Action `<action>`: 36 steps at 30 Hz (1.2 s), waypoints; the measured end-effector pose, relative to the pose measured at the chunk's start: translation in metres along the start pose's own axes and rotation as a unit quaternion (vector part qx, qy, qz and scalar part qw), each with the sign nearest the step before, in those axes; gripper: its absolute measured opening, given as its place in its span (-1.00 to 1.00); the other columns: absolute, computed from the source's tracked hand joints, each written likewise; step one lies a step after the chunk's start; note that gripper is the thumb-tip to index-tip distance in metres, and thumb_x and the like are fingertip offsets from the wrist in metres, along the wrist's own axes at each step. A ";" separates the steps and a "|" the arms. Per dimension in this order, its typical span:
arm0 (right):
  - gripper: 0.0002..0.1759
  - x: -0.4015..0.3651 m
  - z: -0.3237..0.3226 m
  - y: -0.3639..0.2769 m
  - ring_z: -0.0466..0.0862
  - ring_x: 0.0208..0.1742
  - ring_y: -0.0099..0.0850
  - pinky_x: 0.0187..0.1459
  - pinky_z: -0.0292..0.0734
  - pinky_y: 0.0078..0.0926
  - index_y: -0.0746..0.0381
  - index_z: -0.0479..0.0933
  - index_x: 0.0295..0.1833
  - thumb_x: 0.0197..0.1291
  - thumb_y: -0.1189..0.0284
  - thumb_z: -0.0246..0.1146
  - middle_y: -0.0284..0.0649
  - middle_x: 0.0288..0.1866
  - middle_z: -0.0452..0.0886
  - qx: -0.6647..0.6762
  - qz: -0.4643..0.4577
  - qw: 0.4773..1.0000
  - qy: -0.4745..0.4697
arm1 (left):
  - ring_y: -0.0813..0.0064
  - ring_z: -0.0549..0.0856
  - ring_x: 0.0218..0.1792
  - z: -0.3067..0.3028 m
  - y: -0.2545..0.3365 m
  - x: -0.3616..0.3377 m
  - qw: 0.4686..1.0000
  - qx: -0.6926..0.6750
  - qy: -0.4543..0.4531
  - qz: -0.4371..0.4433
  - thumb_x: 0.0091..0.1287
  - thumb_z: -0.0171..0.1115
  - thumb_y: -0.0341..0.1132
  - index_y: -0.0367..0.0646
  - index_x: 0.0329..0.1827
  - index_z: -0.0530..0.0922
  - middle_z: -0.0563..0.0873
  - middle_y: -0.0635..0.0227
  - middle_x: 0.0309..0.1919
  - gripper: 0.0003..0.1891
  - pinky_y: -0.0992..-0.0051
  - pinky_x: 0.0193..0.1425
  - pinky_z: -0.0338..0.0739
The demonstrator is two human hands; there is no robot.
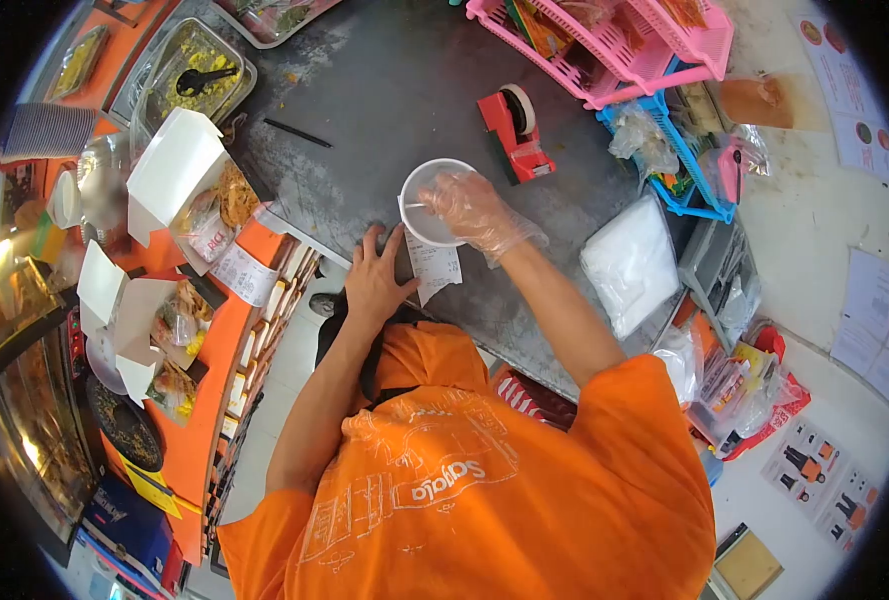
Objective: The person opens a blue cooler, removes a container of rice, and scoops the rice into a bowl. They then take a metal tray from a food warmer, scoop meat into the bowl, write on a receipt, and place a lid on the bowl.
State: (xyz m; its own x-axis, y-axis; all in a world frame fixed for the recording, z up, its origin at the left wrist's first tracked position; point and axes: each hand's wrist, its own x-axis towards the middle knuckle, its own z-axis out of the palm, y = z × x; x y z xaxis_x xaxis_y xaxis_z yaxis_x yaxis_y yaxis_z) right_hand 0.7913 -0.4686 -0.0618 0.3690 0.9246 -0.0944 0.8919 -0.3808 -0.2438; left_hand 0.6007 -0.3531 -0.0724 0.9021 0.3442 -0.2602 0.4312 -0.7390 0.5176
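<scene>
A round white bowl [414, 222] stands on the dark grey table [365, 110]. My right hand [470, 210], in a clear plastic glove, reaches into it with bent fingers pinched together; a thin pale piece shows at the fingertips, too small to name. A printed receipt [435, 268] lies partly beneath the bowl. My left hand [373, 280] is bare and rests at the table edge left of the receipt, fingers spread and holding nothing.
A red tape dispenser [517, 135], a black stick [298, 132] and a plastic-wrapped white stack [630, 265] lie on the table. Pink baskets [615, 60] and a blue basket [700, 190] stand at the right. Open food boxes [170, 165] are on the left, near a tray [243, 85].
</scene>
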 end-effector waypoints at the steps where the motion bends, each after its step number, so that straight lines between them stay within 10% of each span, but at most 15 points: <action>1: -0.76 -0.004 -0.002 -0.003 0.68 -0.12 -0.24 -0.05 0.55 -0.21 -0.06 0.66 0.02 0.34 0.27 0.14 -0.25 -0.11 0.64 0.002 -0.001 1.000 -0.001 | 0.02 0.50 0.23 0.000 0.000 -0.001 1.000 -0.001 -0.002 0.001 -0.10 0.62 -0.11 0.14 0.47 0.34 0.36 0.17 0.33 -0.04 0.17 0.15 0.61; 14: -0.68 0.004 -0.034 -0.010 0.61 0.01 -0.10 0.04 0.49 -0.11 0.25 0.57 -0.02 0.27 0.25 0.25 -0.09 -0.14 0.61 0.057 -0.031 0.997 0.049 | 0.00 0.49 0.23 -0.003 -0.007 -0.003 1.000 -0.006 -0.004 0.018 -0.03 0.60 -0.12 0.07 0.48 0.32 0.32 0.13 0.38 -0.06 0.12 0.19 0.58; 19: -0.62 -0.014 -0.037 -0.015 0.59 0.09 -0.05 0.10 0.47 -0.04 0.29 0.57 0.01 0.24 0.22 0.29 -0.02 -0.03 0.63 0.105 0.018 0.992 0.065 | 0.03 0.64 0.01 -0.013 -0.019 -0.026 0.989 -0.144 -0.014 0.044 0.16 0.50 -0.13 -0.19 0.33 0.45 0.61 0.06 0.07 -0.31 0.19 0.09 0.56; 24: -0.22 -0.029 -0.087 -0.071 0.47 0.34 0.08 0.36 0.32 -0.14 0.39 0.31 0.39 0.27 0.02 0.25 0.19 0.34 0.43 0.276 0.194 0.869 0.363 | 0.06 0.69 -0.20 -0.079 0.074 -0.046 0.935 -0.335 -0.083 0.084 0.27 0.39 -0.16 -0.22 -0.01 0.61 0.70 0.05 -0.18 -0.64 0.19 -0.09 0.58; 28: -0.03 -0.031 -0.096 -0.072 0.32 0.48 0.12 0.46 0.19 -0.13 0.44 -0.03 0.55 0.37 -0.05 0.15 0.30 0.49 0.21 0.337 0.242 0.831 0.372 | -0.04 0.67 -0.28 -0.079 0.096 -0.040 0.919 -0.273 -0.122 0.256 0.33 0.25 -0.26 -0.25 -0.21 0.58 0.67 0.02 -0.35 -0.80 0.13 -0.19 0.56; 33: -0.19 -0.054 -0.091 -0.051 0.48 0.37 -0.04 0.37 0.31 -0.23 0.41 0.15 0.51 0.42 0.03 0.14 0.21 0.38 0.41 0.245 0.247 0.834 0.428 | -0.04 0.68 -0.28 -0.083 0.076 -0.061 0.900 -0.185 -0.294 0.264 0.35 0.18 -0.26 -0.30 -0.33 0.59 0.68 -0.02 -0.34 -0.76 0.11 -0.19 0.55; 36: -0.44 -0.065 -0.091 -0.036 0.64 0.10 -0.22 0.17 0.47 -0.30 0.35 0.43 0.32 0.41 0.16 0.21 0.06 0.09 0.65 0.389 0.428 0.730 0.364 | -0.03 0.69 -0.27 -0.056 0.037 -0.084 0.881 -0.276 -0.307 0.231 0.35 0.19 -0.21 -0.29 -0.29 0.64 0.70 -0.02 -0.31 -0.73 0.13 -0.19 0.56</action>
State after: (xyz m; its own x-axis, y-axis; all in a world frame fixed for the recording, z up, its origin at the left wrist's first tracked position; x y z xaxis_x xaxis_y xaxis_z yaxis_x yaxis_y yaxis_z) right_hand 0.7591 -0.5159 0.0409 0.9979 -0.0062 -0.0642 -0.0604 -0.4376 -0.8972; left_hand 0.5418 -0.3765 0.0140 0.8788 -0.4224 -0.2219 0.1140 -0.2657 0.9573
